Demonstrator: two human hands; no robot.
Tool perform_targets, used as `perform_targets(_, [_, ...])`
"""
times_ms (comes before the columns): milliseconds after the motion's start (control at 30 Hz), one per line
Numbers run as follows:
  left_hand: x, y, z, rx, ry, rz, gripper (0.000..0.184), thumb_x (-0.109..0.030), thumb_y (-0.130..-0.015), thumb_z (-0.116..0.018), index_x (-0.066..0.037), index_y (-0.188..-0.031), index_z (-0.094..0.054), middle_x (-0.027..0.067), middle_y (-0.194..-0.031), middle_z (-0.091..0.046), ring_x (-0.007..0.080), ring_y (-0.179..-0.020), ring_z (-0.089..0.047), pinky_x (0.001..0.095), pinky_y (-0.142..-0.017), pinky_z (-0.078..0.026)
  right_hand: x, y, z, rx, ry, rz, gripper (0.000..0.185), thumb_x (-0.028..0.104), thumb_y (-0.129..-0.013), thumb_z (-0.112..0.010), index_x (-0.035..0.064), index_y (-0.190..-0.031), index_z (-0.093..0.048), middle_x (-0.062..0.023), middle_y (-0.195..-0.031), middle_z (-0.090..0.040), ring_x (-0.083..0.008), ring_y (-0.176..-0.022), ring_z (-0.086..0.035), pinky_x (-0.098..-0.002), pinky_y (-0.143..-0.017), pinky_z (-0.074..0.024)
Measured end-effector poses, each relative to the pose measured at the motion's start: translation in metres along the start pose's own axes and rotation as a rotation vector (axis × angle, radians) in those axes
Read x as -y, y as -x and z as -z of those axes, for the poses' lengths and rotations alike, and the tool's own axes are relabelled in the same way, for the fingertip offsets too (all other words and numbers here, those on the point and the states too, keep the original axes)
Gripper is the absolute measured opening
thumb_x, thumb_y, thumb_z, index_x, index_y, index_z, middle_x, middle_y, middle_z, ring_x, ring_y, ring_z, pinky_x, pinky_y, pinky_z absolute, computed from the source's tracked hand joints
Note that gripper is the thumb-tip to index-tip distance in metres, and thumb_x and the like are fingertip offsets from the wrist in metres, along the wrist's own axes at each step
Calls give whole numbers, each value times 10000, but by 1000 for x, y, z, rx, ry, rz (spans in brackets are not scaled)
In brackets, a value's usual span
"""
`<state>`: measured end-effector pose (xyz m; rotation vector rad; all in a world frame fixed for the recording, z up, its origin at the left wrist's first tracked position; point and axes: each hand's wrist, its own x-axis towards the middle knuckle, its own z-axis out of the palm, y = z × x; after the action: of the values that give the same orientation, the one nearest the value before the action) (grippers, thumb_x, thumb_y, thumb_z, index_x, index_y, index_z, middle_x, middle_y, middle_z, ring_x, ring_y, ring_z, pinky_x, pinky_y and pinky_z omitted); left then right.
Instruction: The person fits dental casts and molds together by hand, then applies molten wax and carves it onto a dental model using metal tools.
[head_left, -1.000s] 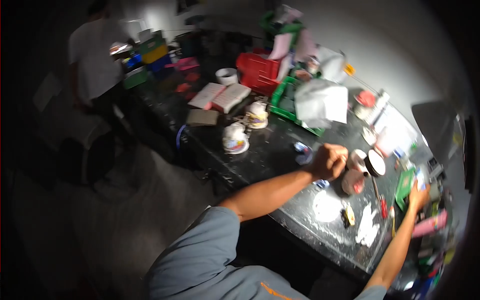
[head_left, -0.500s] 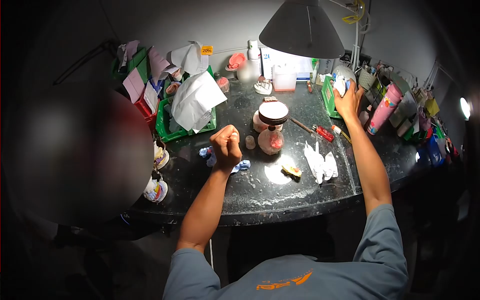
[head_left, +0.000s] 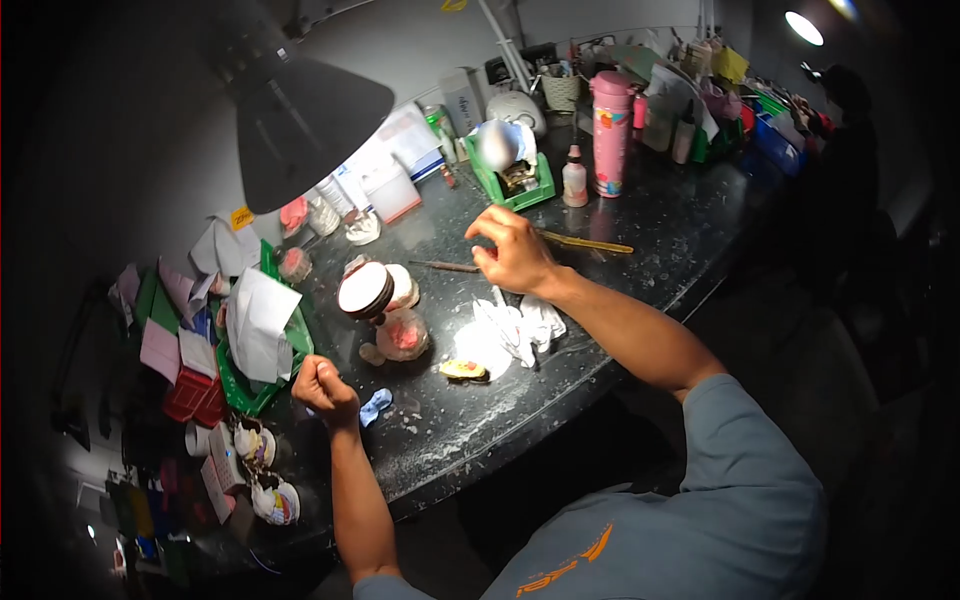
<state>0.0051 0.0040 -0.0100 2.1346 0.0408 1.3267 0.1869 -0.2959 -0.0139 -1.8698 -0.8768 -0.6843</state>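
Observation:
My left hand (head_left: 326, 390) is a closed fist above the left side of the desk; whatever it may hold is hidden. Beside it lies a blue moulded piece (head_left: 376, 407), partly covered by the wrist. Over the middle right hovers my right hand (head_left: 512, 248), fingers curved and apart, with nothing visible in it. A thin dark-handled tool (head_left: 445, 266) and a yellow stick-like tool (head_left: 590, 243) lie by its fingers and wrist. Nearer me are a crumpled white cloth (head_left: 520, 330) and a small yellow piece (head_left: 464, 370). Plaster pieces with pink parts (head_left: 403, 335) stand between my hands, by a round white-topped object (head_left: 365, 290).
A lamp (head_left: 310, 130) hangs over the back left. A green bin (head_left: 525, 195), a small bottle (head_left: 574, 180) and a pink flask (head_left: 610, 135) stand behind my right hand. Left are a paper-filled green basket (head_left: 250, 395) and dental models (head_left: 275, 500).
My right hand has left the green bin and come back toward the middle of the desk. My left hand stays in a fist. The camera view has turned right and tilted.

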Motion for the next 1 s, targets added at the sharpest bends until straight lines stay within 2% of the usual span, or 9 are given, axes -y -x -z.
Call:
perform_targets(67, [5, 0, 0, 13, 23, -35, 233, -133, -828, -468, -21, -626, -437, 40, -526, -391, 143, -470, -368, 311, -463, -268, -5, 1, 4, 77, -35, -34, 90, 61, -772, -693, 42, -854, -662, -117, -864, -631, -319, -817, -664, -422, -716, -534])
perform_targets(133, [3, 1, -3, -5, 87, -5, 294, -147, -851, -531, -38, -602, -421, -14, -526, -349, 97, -484, -336, 301, -469, -240, -9, 0, 7, 76, -26, 18, 34, 20, -781, -685, 18, -809, -667, -108, -805, -637, -262, -672, -655, -369, -613, -526])
perform_targets(200, [7, 4, -3, 5, 36, 7, 332, -128, -863, -592, -47, -593, -417, -30, -536, -327, 79, -506, -312, 293, -476, -224, -15, -1, 6, 43, 2, 107, 29, 19, -772, -677, 18, -801, -674, -121, -810, -659, -268, -686, -663, -369, -624, -532])
perform_targets(233, [4, 4, -3, 18, 76, 24, 360, -106, -866, -628, -55, -591, -401, -31, -546, -316, 75, -527, -294, 291, -480, -213, -19, -2, 3, 62, -43, 85, 61, 80, -764, -669, 39, -808, -680, -133, -823, -663, -332, -755, -664, -421, -689, -540])
perform_targets(367, [-6, 3, -2, -3, 98, -38, 374, -103, -862, -623, -42, -594, -369, 27, -543, -289, 121, -498, -278, 329, -469, -219, -5, -8, 4, 91, -60, 27, 88, 4, -757, -665, 27, -831, -707, -119, -815, -692, -251, -715, -687, -346, -635, -540])
perform_targets(400, [-12, 3, 1, 0, 72, -51, 361, -99, -881, -614, -38, -603, -390, -4, -557, -309, 86, -528, -290, 316, -485, -222, -5, -10, 5, 97, -58, 82, 88, -6, -761, -666, 21, -834, -707, -109, -818, -694, -237, -705, -683, -331, -615, -529])
perform_targets(567, [-25, 4, 9, -85, 81, -114, 337, -91, -886, -604, -21, -618, -412, 84, -546, -362, 203, -463, -393, 361, -472, -295, 4, -7, 2, 179, -76, 35, 46, -27, -812, -685, 2, -844, -702, -90, -805, -681, -202, -723, -678, -303, -636, -540])
perform_targets(800, [-19, 6, 14, -127, 95, -92, 337, -119, -907, -625, -31, -624, -465, 64, -548, -452, 170, -464, -449, 331, -463, -335, -5, 0, -3, 198, -91, -22, 53, -19, -822, -694, -9, -873, -706, -64, -799, -675, -147, -701, -653, -280, -635, -522])
perform_targets(1000, [-22, 3, 18, -169, 116, -87, 346, -103, -884, -627, -31, -602, -439, 73, -521, -422, 197, -445, -443, 349, -460, -333, -15, 1, -2, 210, -95, -57, 48, -22, -847, -693, -27, -894, -704, -59, -805, -684, -132, -703, -660, -275, -671, -533])
